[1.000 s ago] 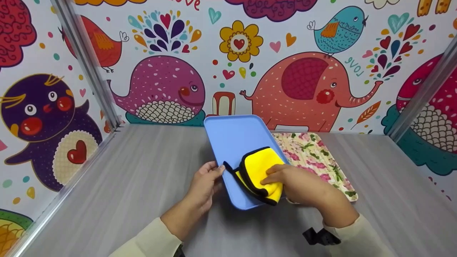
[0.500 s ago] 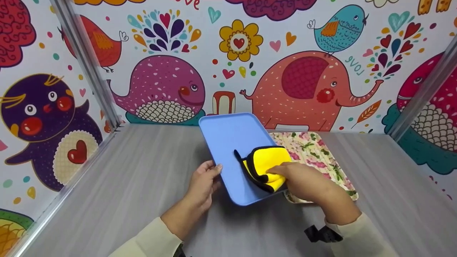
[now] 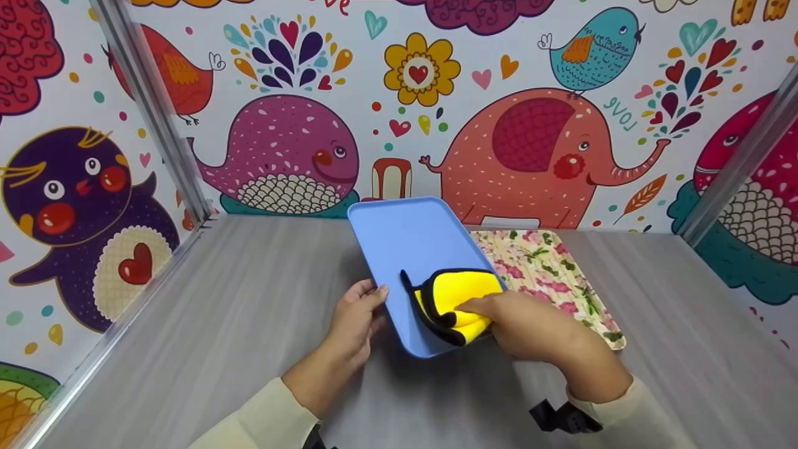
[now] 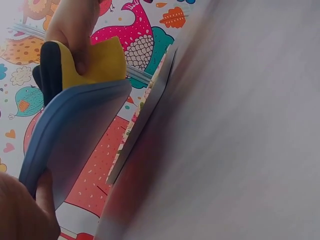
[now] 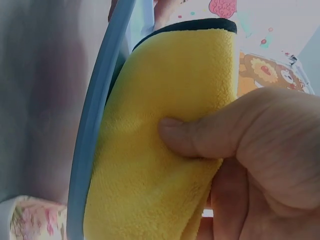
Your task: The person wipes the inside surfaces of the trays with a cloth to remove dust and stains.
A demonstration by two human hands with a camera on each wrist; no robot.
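A blue tray [image 3: 411, 240] is held up off the table, tilted, by my left hand [image 3: 354, 321], which grips its left edge with the thumb on the rim and fingers beneath. My right hand [image 3: 530, 324] pinches a folded yellow cloth [image 3: 464, 290] with black edging against the lower right of the tray's face. In the right wrist view the thumb presses into the plush cloth [image 5: 155, 100], and fingers curl behind it. The left wrist view shows the tray's underside [image 4: 85, 140] and the fingers of my left hand [image 4: 25, 210] on it.
A floral tray [image 3: 555, 280] lies on the grey table [image 3: 268, 293] to the right, partly hidden behind the blue tray and my right forearm. Panels printed with cartoon animals [image 3: 523, 156] stand at the back and both sides of the table.
My right hand has slid the cloth up and right across the blue tray, then back down and left. The tray has shifted slightly up and left; my left hand keeps its grip.
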